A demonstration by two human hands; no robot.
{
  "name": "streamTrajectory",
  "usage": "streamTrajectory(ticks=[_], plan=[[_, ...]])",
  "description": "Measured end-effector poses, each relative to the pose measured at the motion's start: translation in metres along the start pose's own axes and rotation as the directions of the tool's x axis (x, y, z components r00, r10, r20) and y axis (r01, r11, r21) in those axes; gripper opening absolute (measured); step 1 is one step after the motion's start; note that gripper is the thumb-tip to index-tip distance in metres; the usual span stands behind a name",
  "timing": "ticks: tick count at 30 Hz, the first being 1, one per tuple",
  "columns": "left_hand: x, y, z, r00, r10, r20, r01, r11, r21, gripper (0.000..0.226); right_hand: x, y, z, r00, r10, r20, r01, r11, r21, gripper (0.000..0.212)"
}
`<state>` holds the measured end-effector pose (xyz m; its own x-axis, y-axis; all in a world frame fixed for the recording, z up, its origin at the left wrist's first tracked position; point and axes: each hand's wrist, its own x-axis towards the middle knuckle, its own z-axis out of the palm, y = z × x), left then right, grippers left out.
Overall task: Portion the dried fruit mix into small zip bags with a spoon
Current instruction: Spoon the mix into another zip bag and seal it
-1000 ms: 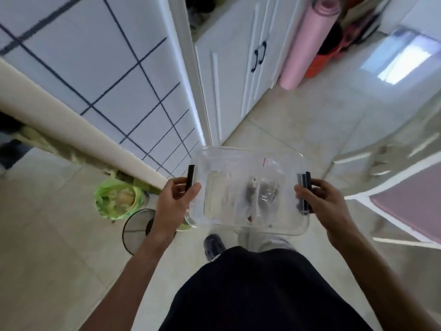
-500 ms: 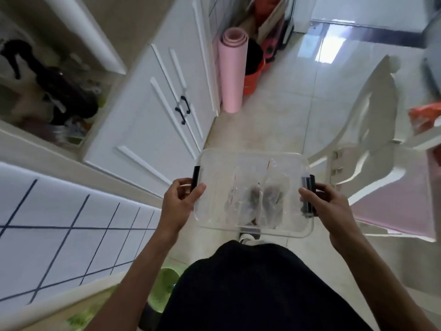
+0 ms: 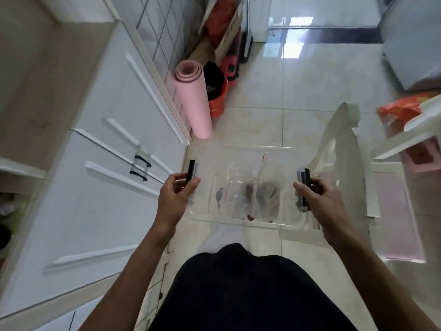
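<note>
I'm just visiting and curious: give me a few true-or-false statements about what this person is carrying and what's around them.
1. Both hands hold the clear box: left hand, right hand. True.
2. The box rests on a table. False: it is held in the air above the floor.
3. Small clear bags with dark contents lie inside the box. True.
4. The rolled mat is blue. False: it is pink.
5. White cabinet doors are on the person's left. True.
</note>
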<state>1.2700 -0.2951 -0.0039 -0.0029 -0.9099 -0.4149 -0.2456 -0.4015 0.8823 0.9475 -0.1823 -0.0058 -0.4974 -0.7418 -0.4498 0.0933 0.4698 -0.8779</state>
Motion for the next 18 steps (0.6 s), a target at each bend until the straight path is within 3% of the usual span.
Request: streamTrajectory(ticks=[6, 10, 14, 18], plan=[[0.105, 0.048, 0.019, 1.000, -0.005, 0.003, 0.005, 1.000, -0.011, 0.045, 0.095, -0.055, 0.031, 1.000, 0.007, -0.017, -0.007, 1.000, -0.005, 0.028], [0.161, 0.083, 0.020, 0.999, 0.004, -0.051, -0.007, 0.999, -0.046, 0.062, 0.164, -0.110, 0.058, 1.000, -0.023, 0.008, 0.023, 0.999, -0.026, 0.022], [0.199, 0.109, 0.008, 0.991, -0.018, -0.133, 0.006, 0.995, -0.095, 0.065, 0.230, -0.159, 0.093, 0.992, -0.059, 0.113, 0.066, 0.996, -0.065, 0.021], [0.220, 0.126, -0.007, 0.952, -0.074, -0.299, 0.017, 0.982, -0.189, 0.048, 0.292, -0.209, 0.145, 0.951, -0.081, 0.300, 0.125, 0.984, -0.129, 0.019]])
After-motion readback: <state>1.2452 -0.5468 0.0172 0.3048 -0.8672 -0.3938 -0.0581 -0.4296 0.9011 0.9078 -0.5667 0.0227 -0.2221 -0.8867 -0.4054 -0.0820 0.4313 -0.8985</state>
